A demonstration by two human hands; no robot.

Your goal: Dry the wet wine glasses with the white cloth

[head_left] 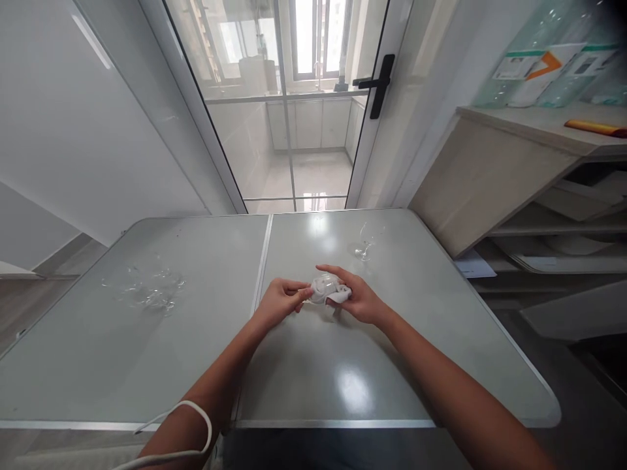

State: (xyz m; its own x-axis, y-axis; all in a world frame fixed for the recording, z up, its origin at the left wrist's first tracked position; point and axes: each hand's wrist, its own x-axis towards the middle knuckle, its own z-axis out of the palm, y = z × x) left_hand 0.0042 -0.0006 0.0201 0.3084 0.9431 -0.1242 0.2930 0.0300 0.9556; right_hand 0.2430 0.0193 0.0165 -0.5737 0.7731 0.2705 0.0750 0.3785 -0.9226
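In the middle of the table, my left hand [283,301] pinches one end of a clear drinking glass [319,282], seemingly a small stemmed one, though its shape is partly hidden. My right hand [361,297] is closed round a white cloth [341,295] pressed against the other end of the glass. The right thumb stretches out above the glass. Beyond my right hand, one clear stemmed glass [363,250] is on the tabletop. Off to the left is a cluster of several clear glasses [155,292], whose outlines are hard to separate.
The pale table [313,385] has metal edging and a seam down its middle. Behind it is a glazed door [313,124] with a black handle [380,86]. Plastic bottles [533,72] stand on a shelf unit [514,156] to the right. A white cable [203,418] crosses my left forearm.
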